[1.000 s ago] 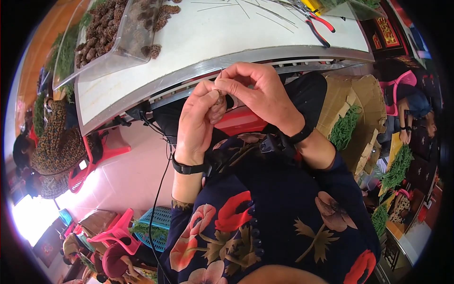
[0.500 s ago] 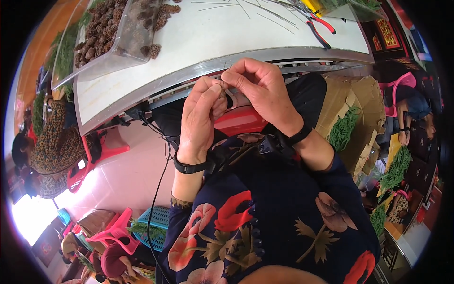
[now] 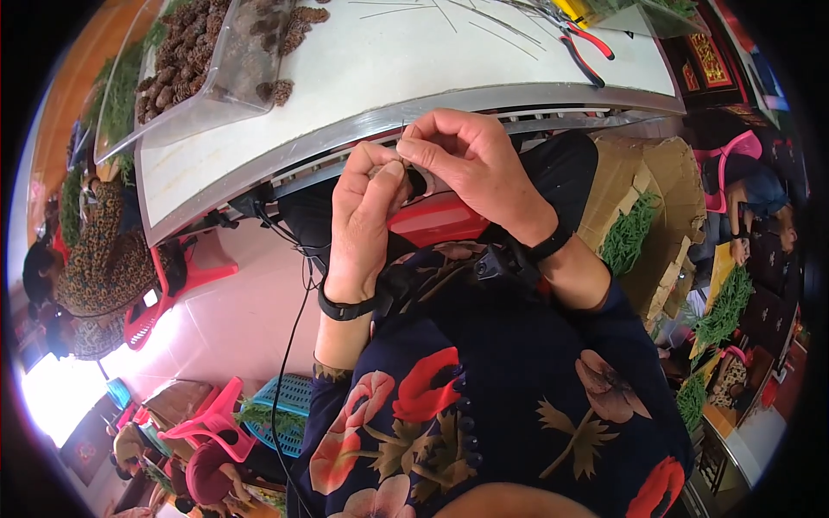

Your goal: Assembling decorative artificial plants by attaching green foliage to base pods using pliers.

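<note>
Hands, pair: working close together before me, fingertips meeting just short of the near table edge.
- Right hand [image 3: 484,168]: thumb and forefinger are pinching a thin dark wire [image 3: 403,127], its tip standing up above the fingers.
- Left hand [image 3: 361,207]: thumb is pressing down over curled fingers right beside the wire's lower part; what the palm is hiding, I cannot tell.
- Black wristbands, two [image 3: 347,309]: one is circling each wrist.

Table, white-topped [image 3: 380,65], metal-edged, lying beyond my hands:
- Clear plastic bin [image 3: 194,119], far left, holding brown pine cones [image 3: 183,60]; a loose cone [image 3: 282,91] is lying beside it.
- Loose wires [image 3: 503,41], scattering across the far side.
- Pliers [image 3: 581,62], red-and-black handles, lying far right, handles spreading.

Surroundings:
- Cardboard box [image 3: 673,177], right, holding green foliage [image 3: 630,235].
- Blue basket [image 3: 289,397], near left, carrying green sprigs.
- Pink plastic stool [image 3: 211,414], standing beside the basket.
- Co-worker in patterned clothing [image 3: 104,259], sitting at left.
</note>
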A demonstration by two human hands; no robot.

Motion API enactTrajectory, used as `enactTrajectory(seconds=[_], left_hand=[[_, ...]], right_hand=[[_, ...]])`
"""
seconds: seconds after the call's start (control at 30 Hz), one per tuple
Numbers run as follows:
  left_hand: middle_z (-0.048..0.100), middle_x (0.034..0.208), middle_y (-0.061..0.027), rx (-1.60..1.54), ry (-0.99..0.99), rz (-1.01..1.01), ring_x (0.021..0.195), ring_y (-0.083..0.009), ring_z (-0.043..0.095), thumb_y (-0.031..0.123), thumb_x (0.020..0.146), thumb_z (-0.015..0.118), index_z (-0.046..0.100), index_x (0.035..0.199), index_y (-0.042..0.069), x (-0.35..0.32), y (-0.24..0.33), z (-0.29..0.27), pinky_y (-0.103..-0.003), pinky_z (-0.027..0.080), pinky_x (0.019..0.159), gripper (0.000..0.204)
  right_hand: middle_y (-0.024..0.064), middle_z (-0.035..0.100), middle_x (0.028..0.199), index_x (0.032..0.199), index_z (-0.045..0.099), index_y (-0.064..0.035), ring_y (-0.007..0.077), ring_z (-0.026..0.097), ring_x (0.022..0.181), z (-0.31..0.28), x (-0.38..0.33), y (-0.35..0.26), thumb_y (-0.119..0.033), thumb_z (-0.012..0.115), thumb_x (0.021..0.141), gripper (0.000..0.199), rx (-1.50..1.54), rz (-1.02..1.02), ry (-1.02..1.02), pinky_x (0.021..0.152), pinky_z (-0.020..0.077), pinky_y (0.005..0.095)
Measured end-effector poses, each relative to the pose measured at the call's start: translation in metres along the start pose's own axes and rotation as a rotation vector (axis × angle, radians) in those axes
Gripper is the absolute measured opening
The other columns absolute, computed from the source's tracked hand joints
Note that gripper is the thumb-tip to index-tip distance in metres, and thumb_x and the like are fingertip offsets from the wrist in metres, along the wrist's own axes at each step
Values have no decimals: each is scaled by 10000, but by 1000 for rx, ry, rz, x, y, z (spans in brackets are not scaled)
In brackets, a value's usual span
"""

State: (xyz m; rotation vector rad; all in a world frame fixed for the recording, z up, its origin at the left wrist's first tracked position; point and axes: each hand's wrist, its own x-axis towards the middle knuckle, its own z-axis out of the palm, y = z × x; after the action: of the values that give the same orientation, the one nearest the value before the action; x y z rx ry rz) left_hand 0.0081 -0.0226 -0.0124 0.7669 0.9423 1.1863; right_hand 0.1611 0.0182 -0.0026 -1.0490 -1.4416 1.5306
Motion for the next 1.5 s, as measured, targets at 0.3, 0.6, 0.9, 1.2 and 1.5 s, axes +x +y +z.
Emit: enactTrajectory(seconds=[0.3, 0.6, 0.9, 1.2, 1.5], left_hand=[[420, 687, 59, -7, -35, -13, 600, -25, 320, 103, 950, 469, 574, 877, 24, 2, -1, 4, -187, 276, 559, 150], [441, 679, 55, -102, 28, -43, 572, -24, 319, 79, 922, 479, 572, 824, 40, 5, -4, 2, -195, 280, 539, 140], [362, 609, 76, -51, 34, -155, 544, -33, 276, 92, 894, 460, 556, 790, 40, 5, 2, -4, -211, 223, 515, 151], [326, 635, 75, -102, -104, -315, 550, -35, 257, 184, 905, 444, 544, 866, 28, 2, 6, -9, -210, 190, 497, 189], [397, 686, 68, 33, -119, -319, 597, -36, 311, 158, 954, 457, 565, 877, 35, 5, 12, -2, -199, 239, 531, 180]], right_hand=[[-21, 599, 739, 880, 632, 0, 32, 520, 665, 5, -3, 1, -103, 640, 910, 107, 117, -64, 78, 594, 417, 181], [20, 647, 769, 864, 632, 12, 63, 582, 722, 11, -10, 7, -50, 639, 898, 71, 61, -79, 165, 654, 464, 206], [79, 631, 915, 939, 671, -8, 147, 614, 758, -8, -3, 6, 84, 697, 756, 206, -446, -598, 66, 658, 489, 245], [81, 601, 1056, 974, 673, -27, 164, 612, 742, -22, 5, 4, 101, 697, 731, 276, -611, -775, -115, 631, 501, 258], [95, 621, 941, 983, 629, -11, 241, 647, 779, -28, 2, 9, 88, 662, 766, 241, -697, -756, -112, 644, 535, 304]])
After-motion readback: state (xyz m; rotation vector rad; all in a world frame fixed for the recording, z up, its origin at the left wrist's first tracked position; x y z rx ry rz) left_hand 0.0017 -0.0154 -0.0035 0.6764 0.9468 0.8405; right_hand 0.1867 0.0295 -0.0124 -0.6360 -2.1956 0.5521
